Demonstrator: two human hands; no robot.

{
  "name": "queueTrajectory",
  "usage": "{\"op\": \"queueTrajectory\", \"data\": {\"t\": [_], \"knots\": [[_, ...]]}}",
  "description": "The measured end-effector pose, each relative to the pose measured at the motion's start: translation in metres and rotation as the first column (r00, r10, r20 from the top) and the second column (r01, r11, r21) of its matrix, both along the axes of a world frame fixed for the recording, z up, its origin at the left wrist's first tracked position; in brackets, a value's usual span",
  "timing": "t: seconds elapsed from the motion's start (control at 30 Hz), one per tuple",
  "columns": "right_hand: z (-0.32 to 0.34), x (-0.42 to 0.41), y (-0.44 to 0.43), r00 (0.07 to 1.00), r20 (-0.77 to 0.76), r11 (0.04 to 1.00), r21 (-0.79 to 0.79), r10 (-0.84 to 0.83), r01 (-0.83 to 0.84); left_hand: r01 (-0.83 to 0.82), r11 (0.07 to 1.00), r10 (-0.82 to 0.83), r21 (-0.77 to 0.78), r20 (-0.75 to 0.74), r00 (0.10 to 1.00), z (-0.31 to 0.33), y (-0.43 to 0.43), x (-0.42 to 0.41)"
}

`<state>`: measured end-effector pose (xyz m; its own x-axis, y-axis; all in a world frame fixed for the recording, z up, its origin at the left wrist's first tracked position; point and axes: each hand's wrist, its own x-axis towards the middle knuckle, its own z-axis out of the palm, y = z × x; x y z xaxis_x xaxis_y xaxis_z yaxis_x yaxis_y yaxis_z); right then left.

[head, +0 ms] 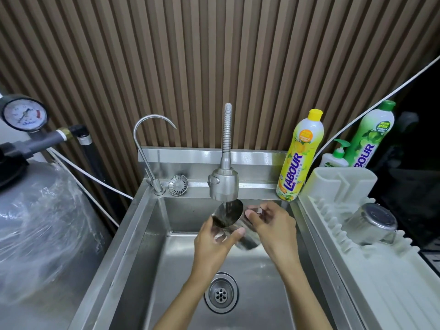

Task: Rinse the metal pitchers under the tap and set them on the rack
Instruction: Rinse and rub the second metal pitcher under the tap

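A metal pitcher (pixel 229 216) is held tilted over the sink (pixel 152 234), its open mouth turned up toward the tap (pixel 223 184), and water runs from the spray head straight into it. The left hand (pixel 214 244) grasps the pitcher from below near the mouth; the right hand (pixel 271 228) grips its handle side. Below the tap lies the sink's drain (pixel 221 292). Right of the tap, a second pitcher (pixel 371 223) lies mouth-down on the white rack (pixel 371 277). A yellow soap bottle (pixel 301 156) stands between tap and rack, a loose strainer (pixel 177 185) just left of the tap.
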<state>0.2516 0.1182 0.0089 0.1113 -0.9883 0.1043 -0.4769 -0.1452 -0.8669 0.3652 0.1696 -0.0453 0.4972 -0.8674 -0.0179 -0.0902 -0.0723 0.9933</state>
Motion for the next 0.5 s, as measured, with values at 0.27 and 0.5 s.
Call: {"op": "queueTrajectory", "data": {"t": [0.27, 0.5], "knots": [[-0.035, 0.011, -0.004, 0.613, 0.79, 0.916, 0.227, 0.025, -0.33, -0.081, 0.973, 0.104, -0.216, 0.096, 0.99, 0.004, -0.012, 0.015], [-0.041, 0.017, 0.002, 0.716, 0.699, 0.866, 0.365, -0.012, -0.342, -0.251, 0.968, 0.219, -0.019, 0.556, 0.802, 0.018, 0.009, 0.019]]}}
